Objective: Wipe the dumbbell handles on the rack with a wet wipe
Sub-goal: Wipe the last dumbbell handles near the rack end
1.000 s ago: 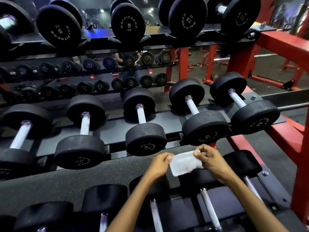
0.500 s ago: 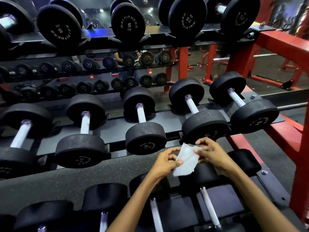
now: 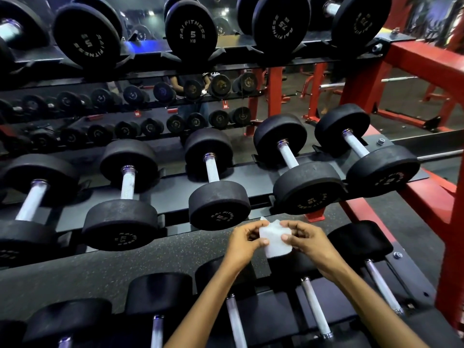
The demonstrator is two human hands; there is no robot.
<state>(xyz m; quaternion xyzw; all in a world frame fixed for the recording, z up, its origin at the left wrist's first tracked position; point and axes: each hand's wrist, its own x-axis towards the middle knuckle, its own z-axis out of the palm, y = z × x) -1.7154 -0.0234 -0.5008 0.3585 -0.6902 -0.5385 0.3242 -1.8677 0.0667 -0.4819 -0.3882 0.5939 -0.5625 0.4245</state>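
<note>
The rack (image 3: 447, 79) fills the view; its middle-shelf dumbbells (image 3: 218, 187) lie just beyond the grip, their pale handles (image 3: 212, 169) untouched. Nearer, the left hand (image 3: 244, 243) and right hand (image 3: 307, 241) both pinch the wet wipe (image 3: 275, 238), bunched between them. I judge the step is folding: make a flat, firm pad, then wrap it fully round the nearest handle.

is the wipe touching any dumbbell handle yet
Apart. The head view shows the wet wipe pinched between the left hand and the right hand, held up above the lower-tier dumbbell handle.
</note>
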